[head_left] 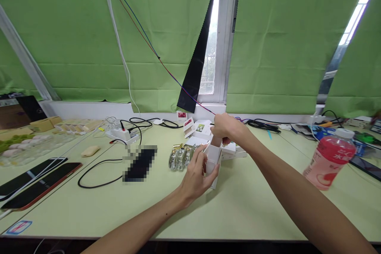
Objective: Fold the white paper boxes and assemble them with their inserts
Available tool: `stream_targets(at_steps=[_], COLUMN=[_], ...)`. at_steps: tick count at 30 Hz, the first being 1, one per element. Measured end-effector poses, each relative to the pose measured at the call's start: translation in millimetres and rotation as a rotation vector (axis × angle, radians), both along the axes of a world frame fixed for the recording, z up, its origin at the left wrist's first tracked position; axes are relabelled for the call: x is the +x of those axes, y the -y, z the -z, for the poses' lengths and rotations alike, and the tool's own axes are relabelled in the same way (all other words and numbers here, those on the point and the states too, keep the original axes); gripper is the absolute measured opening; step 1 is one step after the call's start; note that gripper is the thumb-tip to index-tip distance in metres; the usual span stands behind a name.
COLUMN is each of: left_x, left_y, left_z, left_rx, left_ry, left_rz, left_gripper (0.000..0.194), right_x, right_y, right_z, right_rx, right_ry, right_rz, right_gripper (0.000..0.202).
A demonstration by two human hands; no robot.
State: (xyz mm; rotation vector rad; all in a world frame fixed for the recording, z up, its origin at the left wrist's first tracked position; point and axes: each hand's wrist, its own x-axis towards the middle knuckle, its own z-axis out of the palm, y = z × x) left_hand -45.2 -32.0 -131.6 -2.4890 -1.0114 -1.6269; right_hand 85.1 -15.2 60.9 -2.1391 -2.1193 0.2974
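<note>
A small white carton stands tilted on the table with its top open towards me. My left hand is wrapped round its near and left sides, with the thumb on the right. Over the opening, my right hand is curled with its fingers pointing down at the carton; whatever it grips is hidden. Just left of the carton sit several clear glass bottles, perfume-like, one with a gold top. Behind them lie white printed boxes, partly covered by my hands.
A pink drink bottle stands right of my right forearm. Phones lie at the left, and a pixelated dark device nearer the middle. Cables and a power strip run along the back. A yellowish block lies left of the cable loop.
</note>
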Motion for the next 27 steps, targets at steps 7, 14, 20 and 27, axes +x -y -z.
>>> stream_targets(at_steps=[7, 14, 20, 27], left_x=[-1, -2, -4, -3], left_y=[3, 3, 3, 3], left_z=[-2.0, -2.4, -2.5, -2.7], left_rx=[-0.015, -0.034, -0.051, -0.052], left_ry=[0.009, 0.011, 0.016, 0.018], left_rz=[0.016, 0.025, 0.027, 0.029], left_gripper=[0.016, 0.016, 0.017, 0.018], right_x=[12, 27, 33, 34], right_y=[-4, -8, -3, 0], right_z=[3.6, 6.9, 2.0, 2.3], right_rx=[-0.059, -0.113, -0.087, -0.013], right_ry=[-0.044, -0.134, -0.109, -0.017], right_rz=[-0.045, -0.086, -0.118, -0.163], right_gripper=[0.024, 0.013, 0.016, 0.018])
